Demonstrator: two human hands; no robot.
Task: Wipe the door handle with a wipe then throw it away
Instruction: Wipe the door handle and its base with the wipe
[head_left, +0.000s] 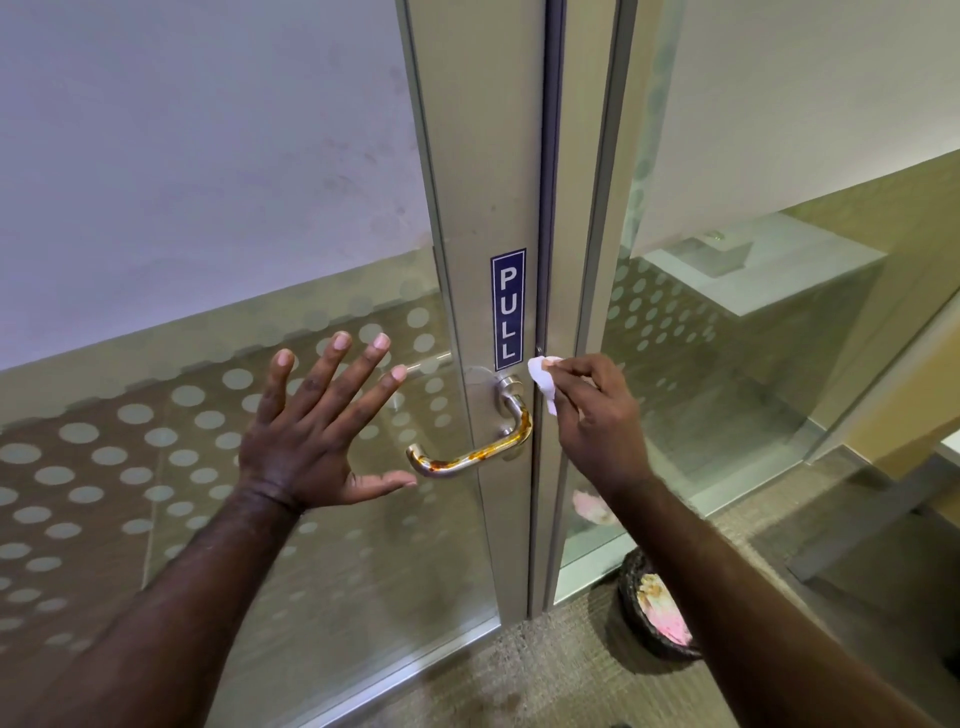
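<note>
A silver lever door handle (470, 457) sticks out from the aluminium door frame, smeared with orange-brown streaks along its bar and bend. My right hand (592, 415) pinches a small white wipe (543, 382) just right of the handle's base, close to the frame edge and apart from the handle. My left hand (317, 421) is spread flat with fingers apart against the glass, left of the handle, its thumb near the handle's free end.
A blue PULL sign (508, 309) is stuck on the door frame (483, 156) above the handle. Frosted dotted glass (130, 441) fills the door. A dark round bin (657, 613) holding pink and white waste stands on the carpet at the lower right, partly behind my right forearm.
</note>
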